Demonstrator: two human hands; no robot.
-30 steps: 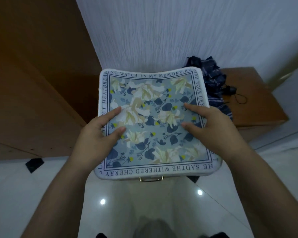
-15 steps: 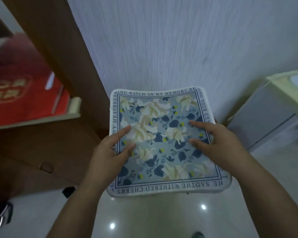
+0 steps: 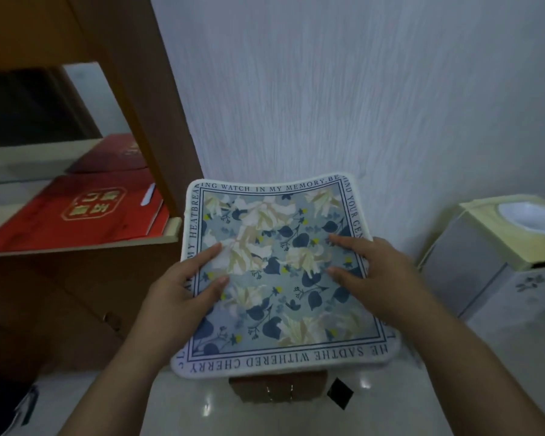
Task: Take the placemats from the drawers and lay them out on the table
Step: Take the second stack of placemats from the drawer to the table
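Note:
A square placemat [image 3: 277, 278] with a blue and cream flower print and a lettered white border is held level in front of me, above the floor. My left hand [image 3: 177, 297] grips its left edge, with two digits lying on the top face. On the opposite edge my right hand [image 3: 381, 278] holds it the same way. The other fingers of both hands are hidden under the mat. Just below the mat's near edge, the front of a brown drawer [image 3: 277, 388] with a metal handle shows.
A wooden cabinet [image 3: 123, 89] stands at the left, with a red box [image 3: 76, 215] on its shelf. A grey and white unit with a yellow top [image 3: 501, 262] stands at the right. A pale textured wall [image 3: 328, 89] is ahead, and a small black object [image 3: 340, 393] lies on the glossy floor.
Both hands have carried the placemat upward, keeping the same hold. The view has swung; the low wooden surface with the dark cloth has gone, and the shelf and the right-hand unit have appeared.

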